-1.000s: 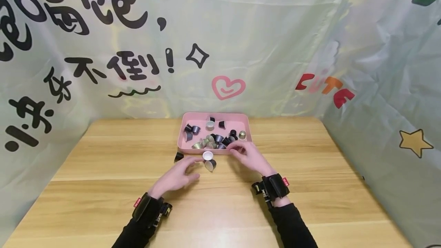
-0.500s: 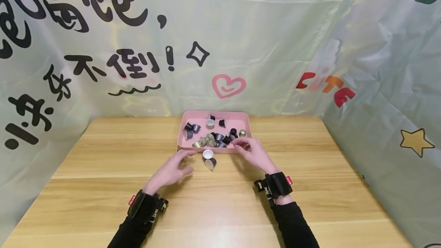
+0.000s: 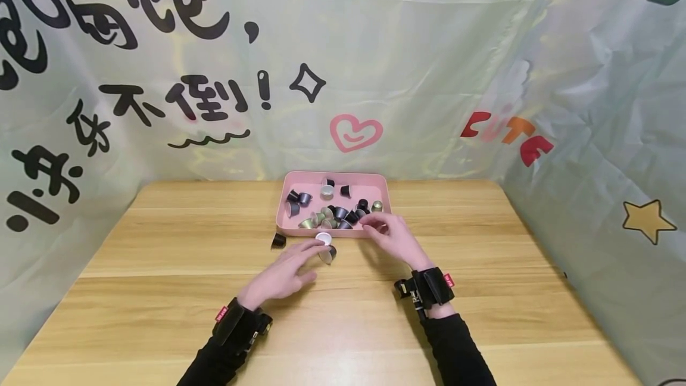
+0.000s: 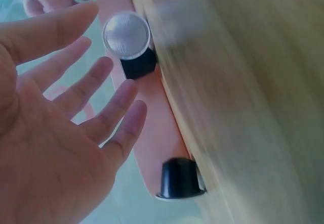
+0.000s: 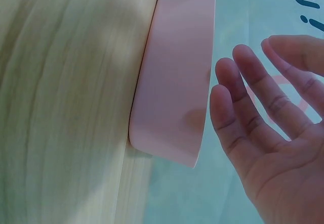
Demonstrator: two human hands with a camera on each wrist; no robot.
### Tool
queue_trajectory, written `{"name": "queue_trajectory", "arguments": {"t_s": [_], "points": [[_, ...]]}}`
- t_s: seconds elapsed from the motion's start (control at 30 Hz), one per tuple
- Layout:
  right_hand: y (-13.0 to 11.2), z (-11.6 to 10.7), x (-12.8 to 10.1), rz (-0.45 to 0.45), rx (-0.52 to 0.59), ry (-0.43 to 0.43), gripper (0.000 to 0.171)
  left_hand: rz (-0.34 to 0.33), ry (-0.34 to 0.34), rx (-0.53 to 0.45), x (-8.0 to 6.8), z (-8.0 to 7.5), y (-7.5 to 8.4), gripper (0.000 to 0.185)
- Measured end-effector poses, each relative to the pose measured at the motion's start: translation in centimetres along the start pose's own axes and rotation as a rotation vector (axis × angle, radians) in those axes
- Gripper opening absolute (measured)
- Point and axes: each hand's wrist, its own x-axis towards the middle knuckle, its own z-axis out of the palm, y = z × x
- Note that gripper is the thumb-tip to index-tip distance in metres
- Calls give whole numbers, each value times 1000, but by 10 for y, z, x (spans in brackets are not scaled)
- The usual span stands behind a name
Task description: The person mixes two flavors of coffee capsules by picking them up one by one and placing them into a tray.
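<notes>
A pink tray (image 3: 300, 233) holds several coffee capsules, black, blue-grey and pale green. On the table just before it sit a white-lidded coffee capsule (image 3: 324, 237) and, nearer, a dark one with a pale lid (image 3: 328, 257). My left hand (image 3: 281, 273) reaches over beside these two, fingers extended and nothing gripped; in the left wrist view the fingers spread next to a silver lid (image 4: 126, 36). A black capsule (image 3: 278, 241) lies at the tray's front left corner. My right hand (image 3: 393, 237) hovers at the tray's front right rim, fingers loosely bent, holding nothing.
A wooden table (image 3: 343, 326) carries the tray at its far edge. Behind it hangs a printed cloth (image 3: 418, 76), which also closes off both sides. A green-gold capsule (image 3: 377, 206) stands in the tray's right part, close to my right fingers.
My left hand first drew back to the left, over the black capsule, then moved right to the two capsules before the tray. My right hand shifted slightly right, then stayed nearly still.
</notes>
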Motion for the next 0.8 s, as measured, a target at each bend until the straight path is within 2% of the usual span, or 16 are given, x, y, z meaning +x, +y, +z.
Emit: {"name": "queue_trajectory", "arguments": {"t_s": [0.23,0.4,0.6,0.8], "points": [[1,0,0,-6,3,2,20,36,-52,88,2,5,6,54],[2,0,0,-4,8,-1,20,33,-52,96,3,4,6,47],[2,1,1,-4,8,1,20,-5,-61,68,2,3,3,38],[3,2,2,-3,7,0,19,-86,-87,76,0,2,-1,31]]}}
